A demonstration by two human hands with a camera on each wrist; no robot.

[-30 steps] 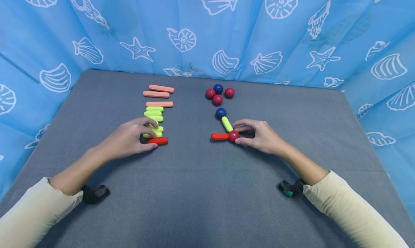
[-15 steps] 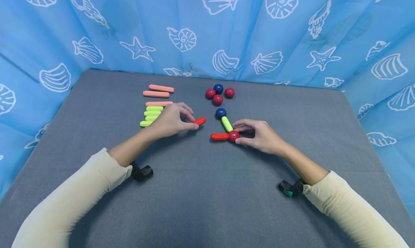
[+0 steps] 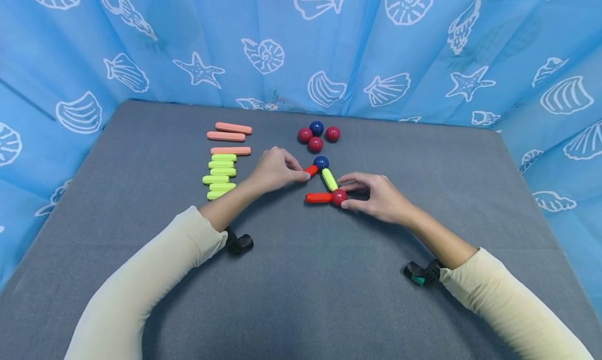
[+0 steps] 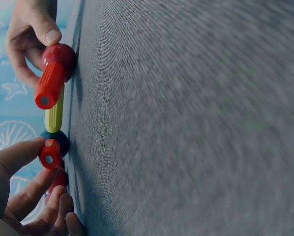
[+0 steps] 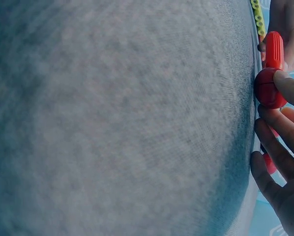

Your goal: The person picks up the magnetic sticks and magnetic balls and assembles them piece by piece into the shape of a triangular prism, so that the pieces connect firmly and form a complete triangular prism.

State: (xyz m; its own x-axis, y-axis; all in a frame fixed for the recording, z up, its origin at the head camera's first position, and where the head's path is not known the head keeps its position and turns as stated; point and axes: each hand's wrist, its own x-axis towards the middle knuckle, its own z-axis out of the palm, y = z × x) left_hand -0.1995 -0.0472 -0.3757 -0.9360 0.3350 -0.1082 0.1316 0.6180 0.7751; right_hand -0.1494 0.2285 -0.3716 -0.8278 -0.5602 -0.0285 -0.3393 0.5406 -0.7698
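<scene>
My left hand [image 3: 277, 171] pinches a short red magnetic rod [image 3: 311, 170] between thumb and fingers. The far end of that rod is at a blue ball [image 3: 321, 162]; whether they touch is hard to tell. A yellow-green rod [image 3: 330, 180] links the blue ball to a dark red ball [image 3: 339, 197]. Thumb and fingers of my right hand [image 3: 378, 195] hold the dark red ball. From the same ball a second red rod [image 3: 319, 198] points left. In the left wrist view, the held rod [image 4: 49, 156] shows a round metallic disc in its end.
Several yellow-green rods [image 3: 222, 172] lie stacked in a column at left, below three salmon rods [image 3: 230, 151]. Behind the joined pieces sit three dark red balls [image 3: 315, 144] and another blue ball [image 3: 316, 128]. A blue shell-patterned curtain [image 3: 282, 46] hangs behind the grey table [image 3: 301, 297].
My left hand has taken the red rod from the bottom of the left column and carried it right to the near blue ball. My right hand has stayed on the dark red ball.
</scene>
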